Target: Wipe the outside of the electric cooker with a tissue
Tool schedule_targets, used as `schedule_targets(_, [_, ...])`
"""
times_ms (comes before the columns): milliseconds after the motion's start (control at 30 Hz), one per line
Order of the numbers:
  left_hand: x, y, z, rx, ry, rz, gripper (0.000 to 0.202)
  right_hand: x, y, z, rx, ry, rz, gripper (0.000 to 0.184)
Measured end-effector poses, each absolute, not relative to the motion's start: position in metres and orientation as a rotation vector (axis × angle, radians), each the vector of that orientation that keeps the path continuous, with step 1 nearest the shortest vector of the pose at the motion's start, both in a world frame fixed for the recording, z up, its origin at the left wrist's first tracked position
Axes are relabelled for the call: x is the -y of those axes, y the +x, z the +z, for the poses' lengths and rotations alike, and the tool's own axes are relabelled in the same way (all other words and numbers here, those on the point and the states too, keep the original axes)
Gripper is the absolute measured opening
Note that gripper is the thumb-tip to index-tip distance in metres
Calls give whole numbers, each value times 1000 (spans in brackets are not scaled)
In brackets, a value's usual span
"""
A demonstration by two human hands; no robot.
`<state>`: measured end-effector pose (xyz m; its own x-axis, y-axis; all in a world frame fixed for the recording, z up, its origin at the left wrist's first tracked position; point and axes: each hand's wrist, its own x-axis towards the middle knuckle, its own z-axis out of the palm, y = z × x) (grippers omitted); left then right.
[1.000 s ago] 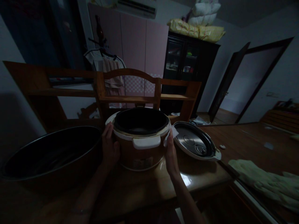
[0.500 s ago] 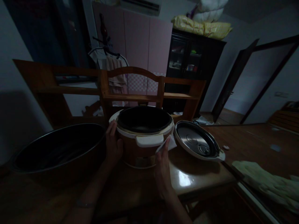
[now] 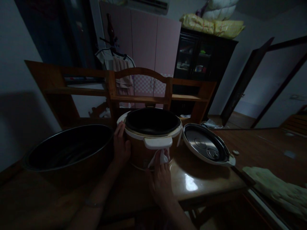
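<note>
A rice cooker (image 3: 136, 147) stands on the table with its dark top uncovered and a white handle jutting from its front. My left hand (image 3: 122, 145) grips the cooker's left side, its fingertips up at the white rim. Below the front handle, my right hand (image 3: 161, 179) is closed on a white tissue (image 3: 162, 157) and presses it against the cooker's front. Part of the tissue is hidden under the fingers. A big black inner pot (image 3: 69, 151) sits left of my left hand. To the cooker's right lies the round lid (image 3: 203, 143), its metal inner side facing up.
A wooden headboard-like frame with shelves (image 3: 141, 97) rises behind the table (image 3: 182, 172). A pale crumpled cloth (image 3: 271, 187) lies at the right, beyond the table edge. Pink wardrobe doors (image 3: 144, 48) and a dark cabinet (image 3: 206, 64) stand farther back.
My right hand has moved the tissue left and down, from the cooker's right front to below the handle. My left hand stays on the cooker's side. The view has shifted slightly.
</note>
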<state>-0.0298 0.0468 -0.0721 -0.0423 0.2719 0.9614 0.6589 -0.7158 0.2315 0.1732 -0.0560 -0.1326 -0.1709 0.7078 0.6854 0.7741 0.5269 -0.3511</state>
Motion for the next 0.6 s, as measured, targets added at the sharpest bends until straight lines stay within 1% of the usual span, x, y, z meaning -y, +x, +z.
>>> schedule_targets(100, [-46, -30, -72, 1000, -1939, -1811, 68, 53, 176, -131, 2038, -1123, -238, 82])
schedule_targets(167, [-45, -30, -72, 1008, -1954, -1799, 66, 51, 176, -127, 2109, -1063, -281, 77])
schedule_targets(333, [-45, -31, -72, 1009, -1952, -1796, 67, 48, 169, -100, 2237, -933, -270, 48])
schedule_targets(400, [-47, -32, -73, 1010, -1947, -1805, 67, 46, 163, -88, 2288, -864, -267, 40])
schedule_targets(467, [-49, -33, -75, 998, -1948, -1811, 67, 45, 156, -79, 2336, -803, -271, 39])
schedule_targets(600, [-53, -37, -78, 987, -1963, -1810, 64, 44, 148, -73, 2384, -736, -295, 49])
